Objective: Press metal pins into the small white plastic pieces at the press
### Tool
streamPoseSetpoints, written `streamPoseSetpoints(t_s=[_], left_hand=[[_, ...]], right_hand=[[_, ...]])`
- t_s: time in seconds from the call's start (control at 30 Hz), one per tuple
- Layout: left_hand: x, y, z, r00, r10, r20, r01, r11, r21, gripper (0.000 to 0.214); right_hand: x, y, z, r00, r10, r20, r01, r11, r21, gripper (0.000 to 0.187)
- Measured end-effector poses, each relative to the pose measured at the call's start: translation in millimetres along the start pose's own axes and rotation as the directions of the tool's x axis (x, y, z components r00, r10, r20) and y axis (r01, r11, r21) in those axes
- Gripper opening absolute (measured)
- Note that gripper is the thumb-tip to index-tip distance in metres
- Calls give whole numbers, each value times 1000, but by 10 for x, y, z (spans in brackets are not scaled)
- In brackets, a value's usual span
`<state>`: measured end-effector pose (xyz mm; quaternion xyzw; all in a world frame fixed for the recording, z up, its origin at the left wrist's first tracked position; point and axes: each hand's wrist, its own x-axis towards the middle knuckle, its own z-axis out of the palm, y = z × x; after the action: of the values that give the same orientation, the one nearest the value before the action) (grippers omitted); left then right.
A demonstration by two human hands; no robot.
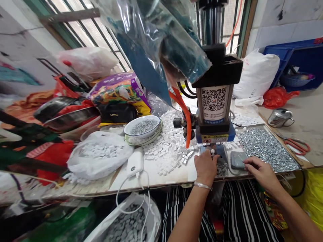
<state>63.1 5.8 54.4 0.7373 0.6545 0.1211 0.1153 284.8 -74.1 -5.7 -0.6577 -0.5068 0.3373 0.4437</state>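
The tall black-and-silver press (217,75) stands upright, its printed QR-code label (214,102) facing this way; low to its right, a grey, rounded-square block (237,160) lies flat.

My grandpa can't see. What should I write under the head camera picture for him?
A person's left hand is under a tall black machine, and their right hand is beside a grey block. Small white pieces lie scattered on the worktop, with many little metal pins on the right.
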Motion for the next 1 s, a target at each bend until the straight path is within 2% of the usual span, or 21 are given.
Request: streamPoseSetpoints(t_s=[0.1,0.17,0.23,0.33,0.43,0.57,0.67,0.73,0.83,1.0], left_hand=[[19,-16,-42,1000,1,18,-1,1000,-13,27],[-22,-34,-85,1000,-7,31,9,998,-59,23],[-121,-47,-107,1000,8,30,-3,988,-157,17],[-331,-25,-66,991,134,14,-122,939,-322,8],[-494,46,24,972,235,-14,-227,920,-319,9],[-526,91,96,968,251,-19,-246,929,-276,10],[-484,37,99,977,212,-38,-208,883,-422,15],[-468,-14,94,988,154,-32,-143,793,-592,14],[-466,-67,84,997,62,50,7,564,-826,10],[-472,-87,58,980,6,199,195,166,-967,5]], right_hand=[[-52,-20,76,993,114,32,-117,984,134,38],[-84,-40,110,990,137,36,-141,975,170,39],[-108,-66,125,994,109,21,-111,980,164,39],[-131,-118,140,999,34,-7,-33,990,136,38],[-140,-178,182,999,40,-20,-36,987,157,39],[-148,-259,252,998,55,-19,-51,983,174,38],[-164,-329,291,998,57,14,-58,977,203,39],[-176,-391,324,996,80,41,-88,960,265,41],[-185,-509,394,992,99,80,-121,928,353,41],[-167,-687,523,989,87,115,-127,907,401,41]])
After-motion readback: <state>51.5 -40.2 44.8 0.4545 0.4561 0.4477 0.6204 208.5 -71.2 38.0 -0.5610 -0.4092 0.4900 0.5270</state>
